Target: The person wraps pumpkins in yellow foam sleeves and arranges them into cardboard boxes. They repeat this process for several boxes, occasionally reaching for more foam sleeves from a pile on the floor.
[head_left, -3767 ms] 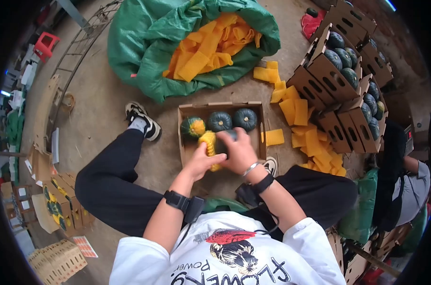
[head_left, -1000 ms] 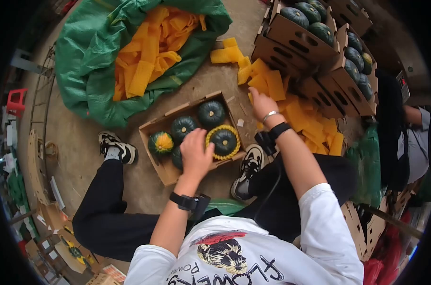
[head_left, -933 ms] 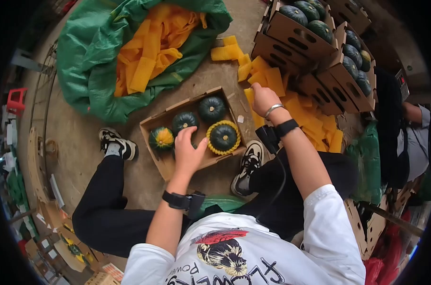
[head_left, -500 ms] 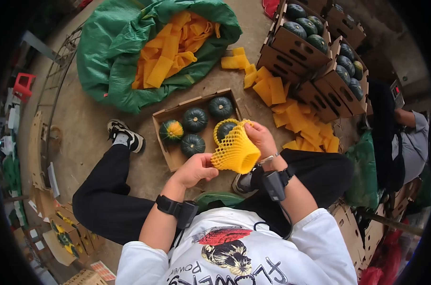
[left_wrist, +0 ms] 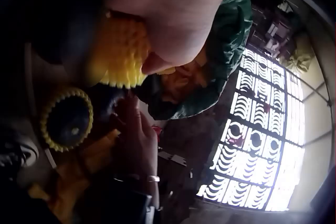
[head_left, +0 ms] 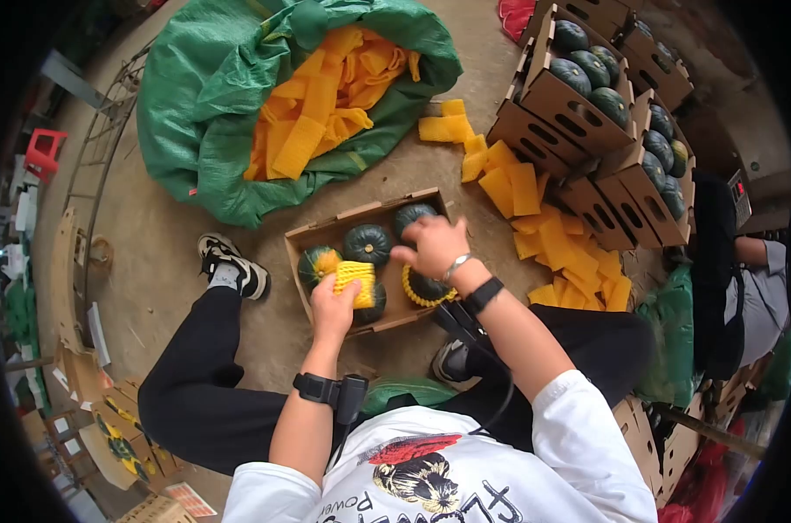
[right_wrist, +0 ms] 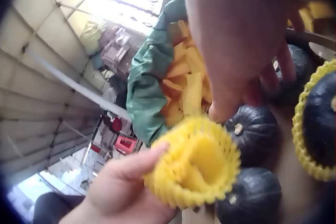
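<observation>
My left hand pinches a yellow foam net over the front left of a cardboard box. In the right wrist view the net gapes as a ring between thumb and fingers. My right hand reaches over the back right pumpkin, its fingers spread above or on it; contact is unclear. A dark green pumpkin sits at the back middle, a green and yellow one to its left. Front right, a pumpkin wears a yellow net. Another is partly hidden by the held net.
Behind the box lies a green sack full of yellow-orange nets. Loose nets are strewn on the floor at the right, beside stacked boxes of pumpkins. A shoe stands left of the box; another person sits far right.
The yellow net has passed from between both hands to my left hand alone, moving left. My right hand has let go of it and moved over the back right pumpkin.
</observation>
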Action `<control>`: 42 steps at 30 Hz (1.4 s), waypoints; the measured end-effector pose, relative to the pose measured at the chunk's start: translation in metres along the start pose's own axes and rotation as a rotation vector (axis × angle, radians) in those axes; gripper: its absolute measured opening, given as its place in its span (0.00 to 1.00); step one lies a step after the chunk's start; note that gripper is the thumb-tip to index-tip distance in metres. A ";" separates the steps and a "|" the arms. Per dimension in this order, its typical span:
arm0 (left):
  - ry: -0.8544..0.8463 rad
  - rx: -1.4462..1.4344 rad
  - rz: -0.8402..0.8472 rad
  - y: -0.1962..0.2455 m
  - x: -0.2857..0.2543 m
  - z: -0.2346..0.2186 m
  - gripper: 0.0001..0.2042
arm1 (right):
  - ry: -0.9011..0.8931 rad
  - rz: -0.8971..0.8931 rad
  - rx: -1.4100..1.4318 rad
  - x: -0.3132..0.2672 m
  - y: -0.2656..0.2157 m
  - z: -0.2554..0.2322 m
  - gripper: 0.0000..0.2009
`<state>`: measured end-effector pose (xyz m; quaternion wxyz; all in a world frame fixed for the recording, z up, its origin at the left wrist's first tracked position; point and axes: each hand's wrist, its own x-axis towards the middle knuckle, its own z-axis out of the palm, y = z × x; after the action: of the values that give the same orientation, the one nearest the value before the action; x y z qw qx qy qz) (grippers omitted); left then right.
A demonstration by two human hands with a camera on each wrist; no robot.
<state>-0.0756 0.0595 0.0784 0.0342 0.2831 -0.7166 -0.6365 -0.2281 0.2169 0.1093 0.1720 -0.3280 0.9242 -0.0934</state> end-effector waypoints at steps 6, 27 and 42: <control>0.105 0.301 0.052 -0.018 0.008 0.016 0.16 | -0.020 0.085 -0.183 0.038 0.012 0.029 0.40; -0.273 -0.605 0.058 0.054 -0.057 0.006 0.32 | 0.509 0.148 0.940 -0.097 -0.045 0.016 0.15; -0.174 0.538 0.541 0.053 0.000 0.041 0.34 | 0.075 0.461 1.868 -0.051 -0.005 0.047 0.20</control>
<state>-0.1119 0.0973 0.1203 0.0646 0.0279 -0.9069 -0.4154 -0.1701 0.2431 0.0806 0.3482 0.1342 0.5237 -0.7658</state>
